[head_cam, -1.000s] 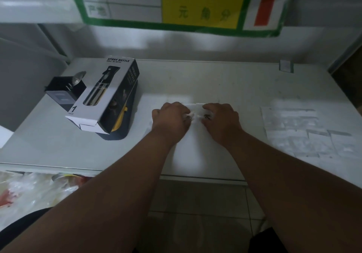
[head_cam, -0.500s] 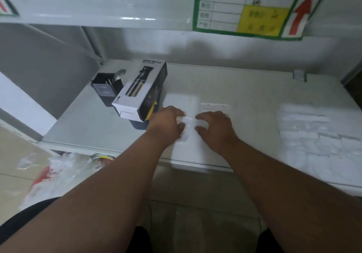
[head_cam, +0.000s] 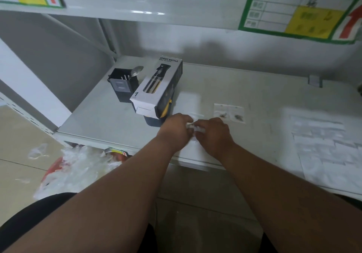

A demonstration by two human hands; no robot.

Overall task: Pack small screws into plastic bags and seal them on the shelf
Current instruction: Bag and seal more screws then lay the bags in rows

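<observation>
Both hands meet above the front of the white shelf [head_cam: 254,100]. My left hand [head_cam: 176,129] and my right hand [head_cam: 213,133] pinch a small clear plastic bag [head_cam: 194,127] between their fingertips, with a tiny dark screw showing at its top edge. Most of the bag is hidden by my fingers. Behind my right hand two small clear bags with screws inside [head_cam: 229,113] lie flat side by side on the shelf.
A spray bottle box [head_cam: 158,88] leans on a dark container left of my hands, with a black holder [head_cam: 122,84] holding a spoon behind it. Several flat clear bags [head_cam: 329,147] cover the right of the shelf. Crumpled plastic [head_cam: 74,168] lies on the floor below left.
The camera has swung left and down, so the shelf now sits further right. My hands drew back toward the shelf's front edge with the small bag, uncovering two filled bags behind them.
</observation>
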